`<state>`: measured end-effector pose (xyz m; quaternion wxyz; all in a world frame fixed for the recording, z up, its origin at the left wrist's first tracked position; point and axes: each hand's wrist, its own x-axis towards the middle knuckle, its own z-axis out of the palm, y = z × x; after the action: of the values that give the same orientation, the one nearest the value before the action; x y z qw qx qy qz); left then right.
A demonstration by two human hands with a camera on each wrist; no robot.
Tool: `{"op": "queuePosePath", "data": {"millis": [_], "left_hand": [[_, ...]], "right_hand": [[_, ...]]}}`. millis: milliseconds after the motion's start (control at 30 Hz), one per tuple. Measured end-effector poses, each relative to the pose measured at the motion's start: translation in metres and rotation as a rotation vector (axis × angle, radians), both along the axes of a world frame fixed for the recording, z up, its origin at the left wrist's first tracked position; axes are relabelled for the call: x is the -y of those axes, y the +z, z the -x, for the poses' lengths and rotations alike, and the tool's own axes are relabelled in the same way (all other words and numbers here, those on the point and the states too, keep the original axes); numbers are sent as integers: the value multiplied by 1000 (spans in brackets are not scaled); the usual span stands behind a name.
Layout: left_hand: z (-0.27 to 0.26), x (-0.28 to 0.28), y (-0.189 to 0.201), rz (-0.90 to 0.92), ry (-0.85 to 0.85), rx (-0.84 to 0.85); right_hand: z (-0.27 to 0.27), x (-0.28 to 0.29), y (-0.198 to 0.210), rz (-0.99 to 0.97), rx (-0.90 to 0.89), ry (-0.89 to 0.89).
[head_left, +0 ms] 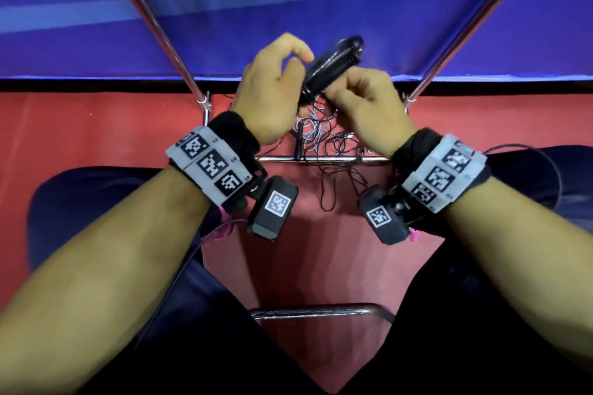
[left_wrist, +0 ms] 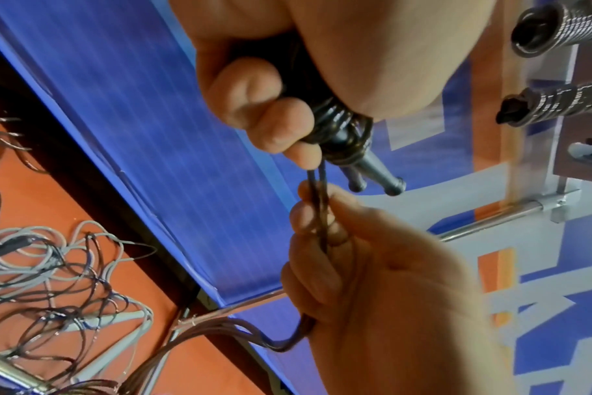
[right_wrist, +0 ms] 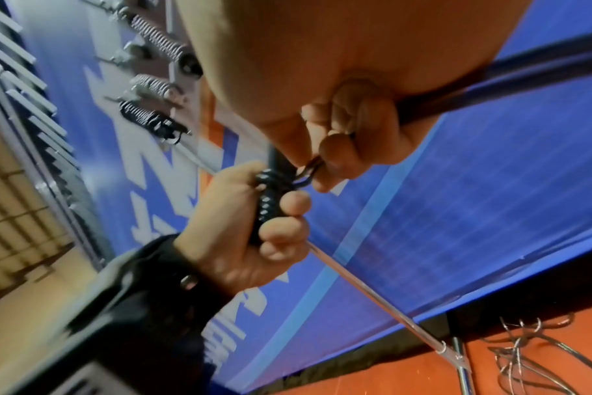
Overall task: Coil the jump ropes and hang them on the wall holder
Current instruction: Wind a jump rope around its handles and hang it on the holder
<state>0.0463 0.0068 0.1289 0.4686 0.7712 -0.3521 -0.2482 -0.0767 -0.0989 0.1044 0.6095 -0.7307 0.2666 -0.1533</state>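
Left hand [head_left: 272, 102] clamps round the black handles [head_left: 333, 64], right hand [head_left: 369, 112] pinches the rope [left_wrist: 316, 176], so keep it taut, lay wraps side by side

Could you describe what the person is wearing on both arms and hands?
The left hand and right hand are bare, without gloves or sleeves. Each wrist carries a black wrap under a grey band with three black-and-white square markers. A black camera box with one marker hangs below each; thin dark cables trail back.
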Motion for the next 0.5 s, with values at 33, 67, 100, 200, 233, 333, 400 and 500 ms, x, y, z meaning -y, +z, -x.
{"op": "queuePosePath", "data": {"millis": [33, 67, 100, 200, 233, 333, 400, 500], "left_hand": [[-2, 2, -3, -13, 35, 46], [-2, 2, -4, -35, 57, 97], [-2, 2, -4, -56, 60, 144], [1, 3, -6, -97, 48, 208], [2, 3, -8, -107, 43, 209], [5, 5, -11, -127, 43, 150], [6, 7, -11, -127, 57, 113], [8, 8, -9, -74, 72, 79]], "right_hand": [[1, -4, -1, 13, -18, 31], [1, -8, -1, 25, -35, 58], [2, -12, 0, 49, -39, 68], [4, -15, 2, 82, -26, 30], [5, -14, 1, 61, -15, 30], [6, -16, -1, 28, -31, 68], [6, -15, -1, -36, -36, 81], [5, -15, 1, -124, -20, 76]]}}
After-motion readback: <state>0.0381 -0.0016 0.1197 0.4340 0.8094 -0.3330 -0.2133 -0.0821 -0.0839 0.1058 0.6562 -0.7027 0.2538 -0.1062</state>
